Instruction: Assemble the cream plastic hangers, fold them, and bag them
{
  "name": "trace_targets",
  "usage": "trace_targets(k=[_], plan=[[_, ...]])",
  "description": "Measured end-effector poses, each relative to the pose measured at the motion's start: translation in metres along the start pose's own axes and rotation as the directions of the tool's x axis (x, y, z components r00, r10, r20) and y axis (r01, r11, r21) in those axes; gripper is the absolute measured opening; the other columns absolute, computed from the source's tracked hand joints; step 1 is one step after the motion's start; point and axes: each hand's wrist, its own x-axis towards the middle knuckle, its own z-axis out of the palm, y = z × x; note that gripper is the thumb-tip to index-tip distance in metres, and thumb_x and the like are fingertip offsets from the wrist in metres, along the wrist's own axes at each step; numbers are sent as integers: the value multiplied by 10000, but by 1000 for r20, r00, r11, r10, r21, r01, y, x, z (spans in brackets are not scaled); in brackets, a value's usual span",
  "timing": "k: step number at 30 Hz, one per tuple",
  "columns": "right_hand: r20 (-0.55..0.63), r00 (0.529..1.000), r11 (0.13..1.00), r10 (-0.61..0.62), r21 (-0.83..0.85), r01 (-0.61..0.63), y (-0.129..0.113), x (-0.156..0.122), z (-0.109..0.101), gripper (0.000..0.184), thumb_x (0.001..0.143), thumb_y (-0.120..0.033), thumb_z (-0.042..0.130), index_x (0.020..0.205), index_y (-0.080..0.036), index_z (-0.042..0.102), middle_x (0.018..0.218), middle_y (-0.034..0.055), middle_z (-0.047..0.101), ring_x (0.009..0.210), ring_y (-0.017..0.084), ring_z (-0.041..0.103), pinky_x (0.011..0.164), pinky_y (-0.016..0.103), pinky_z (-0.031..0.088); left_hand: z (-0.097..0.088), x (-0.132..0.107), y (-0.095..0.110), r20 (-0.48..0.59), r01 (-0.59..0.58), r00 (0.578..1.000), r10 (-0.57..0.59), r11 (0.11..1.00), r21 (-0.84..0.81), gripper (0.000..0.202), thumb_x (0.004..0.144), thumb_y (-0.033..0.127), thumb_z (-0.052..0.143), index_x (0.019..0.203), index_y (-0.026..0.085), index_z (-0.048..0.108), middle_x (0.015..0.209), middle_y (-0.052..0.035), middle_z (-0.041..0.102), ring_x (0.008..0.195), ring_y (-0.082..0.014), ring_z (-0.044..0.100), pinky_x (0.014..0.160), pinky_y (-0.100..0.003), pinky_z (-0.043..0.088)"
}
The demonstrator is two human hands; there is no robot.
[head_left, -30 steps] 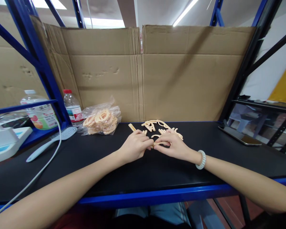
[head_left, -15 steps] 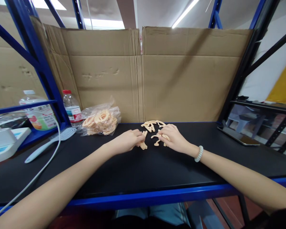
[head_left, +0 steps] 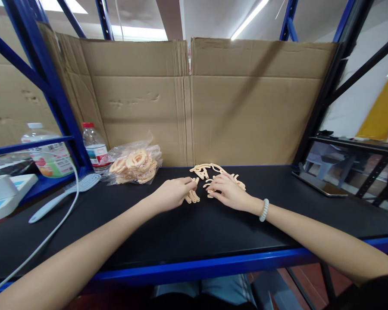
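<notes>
My left hand point(head_left: 174, 193) has its fingers curled down together over a small row of pale strips point(head_left: 193, 198), fingertips at their left side; I cannot tell whether I pinch one or only touch them. My right hand point(head_left: 228, 191) arches with fingers bent and thumb below, over a loose cluster of pale pieces point(head_left: 241, 183) showing at its far right; my own fingers hide whether it has hold of any. The two hands are apart, the strips between them on the black tabletop point(head_left: 194, 232). Just beyond lie more pale pieces, a curved group point(head_left: 200, 168) near the far edge. Far left, a clear bag of pale rings point(head_left: 137, 165) sits beside a red-capped bottle point(head_left: 97, 150), with a hairbrush point(head_left: 64, 193) nearer. A bracelet point(head_left: 264, 210) circles my right wrist.
</notes>
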Motion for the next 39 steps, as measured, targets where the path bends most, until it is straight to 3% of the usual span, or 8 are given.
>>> trace_targets(k=[2, 6, 20, 23, 26, 31, 35, 39], plan=[[9, 1000, 1000, -1, 5, 1, -1, 0, 1, 127, 896, -261, 558, 935, -207, 666, 942, 43, 644, 991, 192, 521, 948, 397, 338, -1, -1, 3, 17, 25, 1000, -25, 1000, 0, 158, 872, 222, 480, 1014, 209, 548, 983, -47, 590, 858, -200, 609, 638, -258, 458], [18, 1000, 1000, 2, 8, -2, 0, -1, 4, 159, 906, -287, 542, 960, -211, 670, 993, 54, 625, 990, 196, 522, 874, 368, 389, 3, -1, 4, 48, 52, 998, -51, 998, -23, 296, 845, 396, 565, 1103, 250, 558, 1059, -54, 574, 904, -222, 614, 628, -257, 469], [24, 1000, 999, 20, 30, -20, 10, 6, 15, 152, 868, -290, 602, 966, -198, 674, 931, 51, 618, 902, 187, 550, 800, 331, 432, 15, 3, 5, 15, -18, 1000, 20, 988, -156, 226, 909, 342, 487, 1079, 256, 608, 1019, -26, 585, 867, -173, 612, 719, -254, 466], [8, 999, 990, 41, 133, -42, 16, 10, 4, 198, 877, -301, 588, 1035, -201, 653, 978, 60, 618, 958, 192, 550, 851, 345, 438, 16, 3, 4, 13, -26, 999, 29, 985, -171, 235, 909, 347, 486, 1084, 249, 610, 1032, -27, 588, 883, -176, 613, 730, -259, 465], [15, 999, 973, 33, 227, -35, 30, 8, -21, 245, 869, -295, 596, 1091, -195, 622, 999, 63, 614, 947, 186, 549, 850, 343, 445, 16, 3, 3, 7, -24, 1000, 25, 985, -172, 247, 909, 357, 482, 1086, 243, 611, 1046, -32, 592, 884, -179, 617, 719, -258, 463], [291, 956, 975, 42, 196, -103, 63, -7, -55, 378, 751, -293, 712, 1104, -202, 612, 1011, 58, 531, 845, 166, 535, 759, 305, 465, 16, 3, 3, -7, -32, 999, 32, 983, -181, 263, 913, 377, 464, 1080, 247, 620, 1040, -30, 597, 884, -176, 617, 705, -248, 459], [435, 889, 972, 146, 103, -210, 76, -13, -54, 399, 652, -224, 768, 1021, -194, 617, 1001, 49, 482, 857, 171, 518, 784, 299, 451, 15, 2, 1, -9, -39, 999, 38, 983, -178, 276, 926, 387, 427, 1062, 246, 623, 1032, -28, 600, 863, -163, 618, 712, -240, 457], [516, 827, 951, 223, 73, -302, 78, -13, -51, 361, 661, -244, 752, 979, -179, 595, 959, 38, 456, 810, 158, 508, 759, 278, 434, 15, 2, -3, 11, -24, 1000, 27, 984, -178, 275, 926, 394, 427, 1070, 255, 617, 1048, -20, 596, 880, -163, 619, 732, -244, 458]])
